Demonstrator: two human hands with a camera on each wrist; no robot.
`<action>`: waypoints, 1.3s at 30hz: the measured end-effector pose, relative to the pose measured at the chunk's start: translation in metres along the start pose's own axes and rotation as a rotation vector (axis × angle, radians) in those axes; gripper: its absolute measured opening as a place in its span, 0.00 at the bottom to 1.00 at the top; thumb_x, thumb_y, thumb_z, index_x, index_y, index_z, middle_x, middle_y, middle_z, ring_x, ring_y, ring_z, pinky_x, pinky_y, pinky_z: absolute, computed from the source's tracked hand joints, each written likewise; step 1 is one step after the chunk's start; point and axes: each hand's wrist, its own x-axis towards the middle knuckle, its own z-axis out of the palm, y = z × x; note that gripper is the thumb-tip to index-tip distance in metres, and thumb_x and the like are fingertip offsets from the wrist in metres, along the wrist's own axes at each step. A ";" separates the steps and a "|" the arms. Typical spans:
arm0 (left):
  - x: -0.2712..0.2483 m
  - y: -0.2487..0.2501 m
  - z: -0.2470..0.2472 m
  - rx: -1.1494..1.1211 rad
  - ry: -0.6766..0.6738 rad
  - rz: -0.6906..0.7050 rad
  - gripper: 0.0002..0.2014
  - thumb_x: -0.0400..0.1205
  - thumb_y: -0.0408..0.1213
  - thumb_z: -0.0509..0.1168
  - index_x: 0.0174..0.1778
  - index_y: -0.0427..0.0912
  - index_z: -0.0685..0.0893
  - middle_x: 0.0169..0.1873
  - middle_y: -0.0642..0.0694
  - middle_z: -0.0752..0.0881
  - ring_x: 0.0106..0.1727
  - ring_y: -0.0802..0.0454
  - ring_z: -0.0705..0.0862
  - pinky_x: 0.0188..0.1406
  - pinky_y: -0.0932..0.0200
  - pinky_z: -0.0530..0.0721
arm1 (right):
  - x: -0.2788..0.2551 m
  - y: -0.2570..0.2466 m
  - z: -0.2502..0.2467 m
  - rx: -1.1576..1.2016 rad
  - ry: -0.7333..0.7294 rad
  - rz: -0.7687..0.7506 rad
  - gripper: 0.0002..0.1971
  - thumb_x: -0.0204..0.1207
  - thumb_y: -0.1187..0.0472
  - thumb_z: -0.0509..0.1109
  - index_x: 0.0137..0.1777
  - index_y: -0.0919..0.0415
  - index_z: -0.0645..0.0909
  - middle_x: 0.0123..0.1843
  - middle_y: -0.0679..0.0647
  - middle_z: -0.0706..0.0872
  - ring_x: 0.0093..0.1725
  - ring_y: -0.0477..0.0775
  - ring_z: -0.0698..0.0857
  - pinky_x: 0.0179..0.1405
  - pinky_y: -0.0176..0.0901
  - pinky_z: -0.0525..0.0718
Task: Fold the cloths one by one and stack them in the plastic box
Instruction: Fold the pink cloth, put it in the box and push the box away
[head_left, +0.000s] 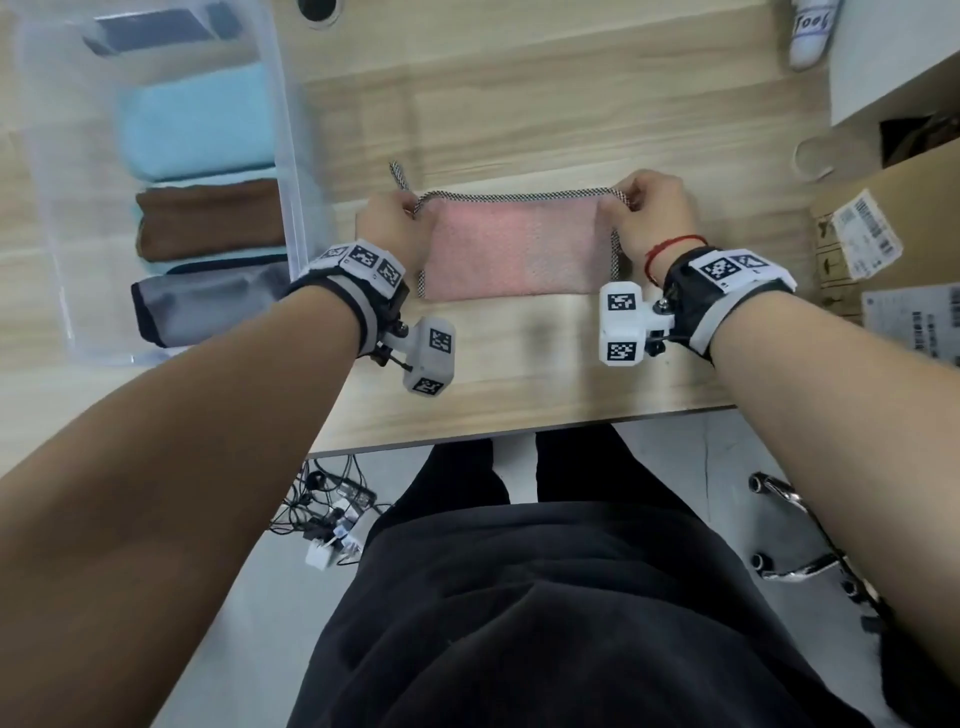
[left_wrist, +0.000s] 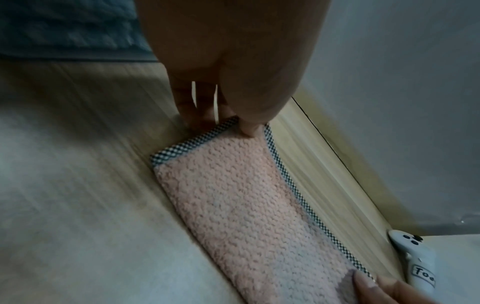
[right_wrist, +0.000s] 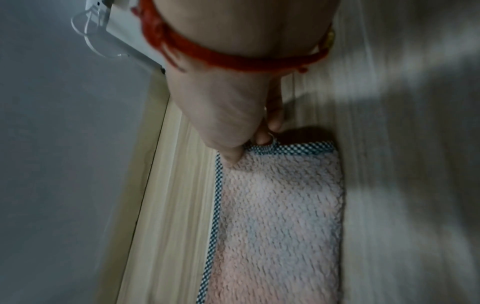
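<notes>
A pink cloth (head_left: 514, 249) with a black-and-white checked border lies folded into a long strip on the wooden table (head_left: 519, 364). My left hand (head_left: 395, 218) pinches its far left corner, thumb on the pink pile (left_wrist: 233, 185). My right hand (head_left: 649, 208) pinches the far right corner (right_wrist: 259, 144) between thumb and fingers. A checked hanging loop (head_left: 399, 176) sticks out beyond the left corner. The clear plastic box (head_left: 291, 156) stands to the left, holding folded light blue (head_left: 197, 124), brown (head_left: 208, 218) and grey (head_left: 208, 306) cloths side by side.
A white controller (head_left: 810, 31) lies at the table's far right edge. Cardboard boxes (head_left: 883, 234) crowd the right side. A round cable hole (head_left: 317, 10) is at the table's back. Cables and a power strip (head_left: 337, 525) lie on the floor below.
</notes>
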 end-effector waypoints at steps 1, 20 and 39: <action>0.002 0.001 0.000 0.003 0.003 -0.030 0.14 0.85 0.48 0.61 0.53 0.42 0.85 0.41 0.48 0.86 0.39 0.53 0.77 0.39 0.64 0.73 | 0.003 0.000 0.001 -0.028 -0.008 0.014 0.08 0.76 0.50 0.70 0.50 0.52 0.84 0.46 0.49 0.87 0.50 0.53 0.86 0.54 0.43 0.83; -0.033 0.020 0.065 0.306 -0.106 0.436 0.25 0.72 0.49 0.75 0.61 0.50 0.75 0.61 0.47 0.74 0.58 0.45 0.71 0.60 0.50 0.74 | -0.013 0.013 0.001 0.049 -0.155 0.202 0.21 0.65 0.49 0.82 0.53 0.56 0.79 0.47 0.50 0.82 0.47 0.50 0.80 0.53 0.42 0.80; -0.057 -0.042 0.049 -0.404 -0.186 0.022 0.23 0.73 0.37 0.73 0.64 0.40 0.78 0.45 0.53 0.78 0.38 0.61 0.76 0.50 0.59 0.82 | -0.052 -0.082 0.029 0.174 -0.239 -0.081 0.04 0.67 0.61 0.72 0.38 0.56 0.79 0.29 0.45 0.79 0.32 0.49 0.78 0.39 0.40 0.80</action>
